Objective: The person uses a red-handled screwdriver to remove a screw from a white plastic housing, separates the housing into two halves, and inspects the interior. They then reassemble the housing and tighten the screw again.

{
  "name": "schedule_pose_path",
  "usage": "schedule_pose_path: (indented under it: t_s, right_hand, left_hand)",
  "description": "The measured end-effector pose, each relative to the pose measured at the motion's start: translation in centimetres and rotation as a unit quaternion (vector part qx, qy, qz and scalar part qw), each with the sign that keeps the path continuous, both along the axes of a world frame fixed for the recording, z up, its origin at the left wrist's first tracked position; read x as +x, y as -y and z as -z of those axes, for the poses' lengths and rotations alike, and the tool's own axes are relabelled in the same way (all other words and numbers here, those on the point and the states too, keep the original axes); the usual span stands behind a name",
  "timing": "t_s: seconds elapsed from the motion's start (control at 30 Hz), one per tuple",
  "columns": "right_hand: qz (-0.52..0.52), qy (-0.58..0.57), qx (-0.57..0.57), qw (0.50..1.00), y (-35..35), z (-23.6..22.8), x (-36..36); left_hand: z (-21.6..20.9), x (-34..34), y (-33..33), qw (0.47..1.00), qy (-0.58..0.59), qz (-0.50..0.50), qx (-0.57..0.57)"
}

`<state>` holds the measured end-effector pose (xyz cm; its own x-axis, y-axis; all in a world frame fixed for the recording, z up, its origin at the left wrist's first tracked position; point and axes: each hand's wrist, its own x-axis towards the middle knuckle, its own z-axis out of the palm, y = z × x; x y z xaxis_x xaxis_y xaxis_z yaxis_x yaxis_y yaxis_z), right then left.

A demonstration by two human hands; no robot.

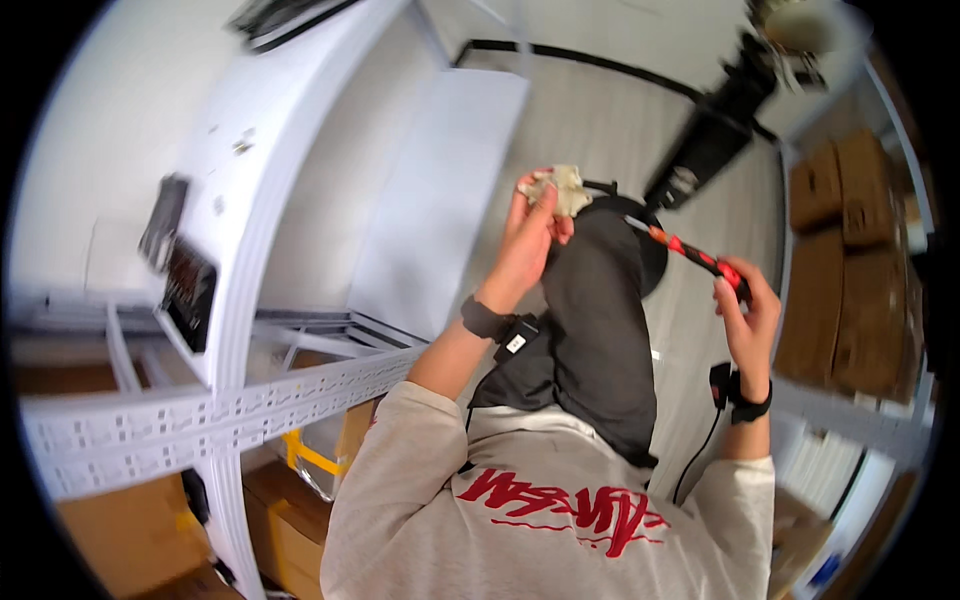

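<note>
My left hand (534,225) is raised in front of my lap, its fingers closed on a crumpled cream-coloured piece (562,190); whether it is cloth or something stiffer is too blurred to tell. My right hand (750,309), off to the right, grips the rear end of a slim red-and-black handled tool (700,259). An orange section and a pale metal tip lie at the tool's front end, which points up and left toward the cream piece. A gap separates the two.
A white shelf unit (234,290) stands at the left, with a dark box (190,290) on it and cardboard boxes (140,530) below. More cardboard boxes (838,280) are stacked on the right. A black post-like stand (708,145) rises ahead. Black bands circle both wrists.
</note>
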<state>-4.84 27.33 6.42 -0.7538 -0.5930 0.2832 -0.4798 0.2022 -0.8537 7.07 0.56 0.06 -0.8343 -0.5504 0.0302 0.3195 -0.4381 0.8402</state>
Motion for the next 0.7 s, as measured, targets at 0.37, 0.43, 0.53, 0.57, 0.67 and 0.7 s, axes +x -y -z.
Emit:
schedule_pose_path:
  t_s: [0.37, 0.43, 0.53, 0.57, 0.67, 0.7]
  right_hand:
    - [-0.142, 0.083, -0.116, 0.98, 8.1, -3.2, 0.6]
    - [-0.124, 0.073, -0.124, 0.982, 9.0, -4.0, 1.1]
    - [-0.095, 0.068, -0.151, 0.982, 9.5, -3.9, 1.3]
    - [-0.086, 0.064, -0.155, 0.982, 9.5, -3.9, 1.2]
    - [-0.063, 0.068, -0.159, 0.983, 8.9, -4.1, 1.0]
    - [-0.056, 0.069, -0.161, 0.983, 9.2, -4.2, 1.1]
  left_hand:
    - [-4.7, 10.6, 5.1, 0.99, 0.026, -0.133, -0.048]
    - [-5.1, 11.0, 5.4, 0.989, 0.007, -0.133, -0.059]
    - [-6.1, 11.1, 5.4, 0.99, -0.025, -0.135, -0.042]
    - [-6.3, 10.9, 5.4, 0.989, -0.032, -0.143, -0.036]
    - [-6.3, 10.0, 4.9, 0.988, -0.058, -0.141, 0.002]
    - [-6.3, 10.0, 5.1, 0.989, -0.069, -0.131, 0.022]
